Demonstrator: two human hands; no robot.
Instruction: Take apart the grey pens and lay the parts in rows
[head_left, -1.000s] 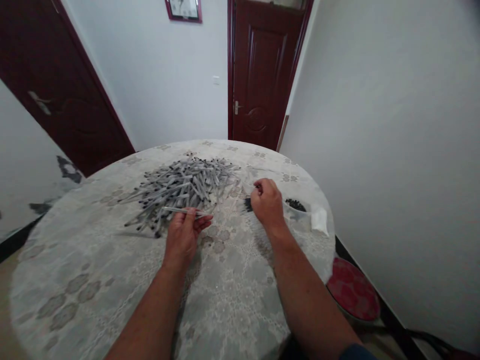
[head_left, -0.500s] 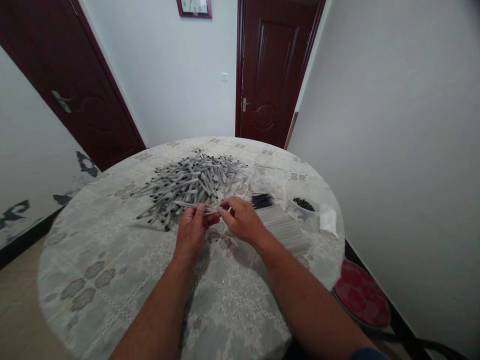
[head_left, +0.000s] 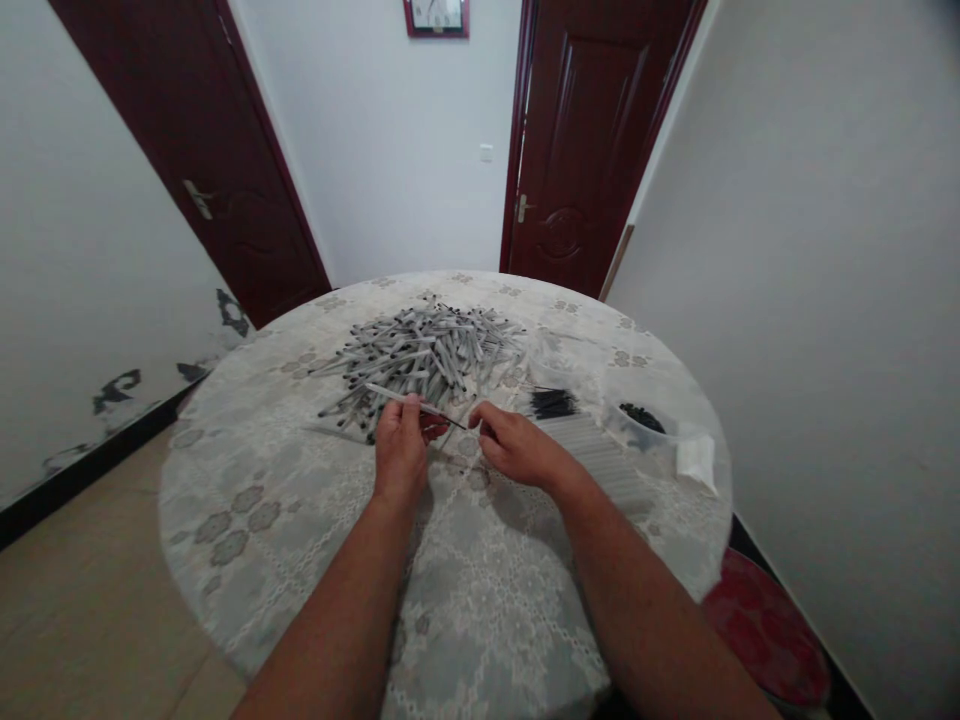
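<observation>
My left hand (head_left: 401, 450) is closed around a slim translucent plastic tube (head_left: 386, 393), its far end pointing up and left over the pile. A thin dark stick (head_left: 454, 423) juts out of the left hand's grip toward the right. Close to the tip of that stick, my right hand (head_left: 517, 445) has its thumb and fingers pinched together; whether they hold anything is too small to tell. Behind both hands lies a big pile of similar tubes (head_left: 427, 345) with black ends.
Right of my right hand are a bundle of thin black sticks (head_left: 553, 403) and a row of clear tubes (head_left: 600, 460). Farther right stand a clear bowl of small black parts (head_left: 641, 418) and a white packet (head_left: 696, 460). A patterned cloth (head_left: 300, 560) covers the round table.
The dark stick now shows between my hands, and my right hand has drawn slightly away from my left. The whole view has shifted, so the table appears farther right.
</observation>
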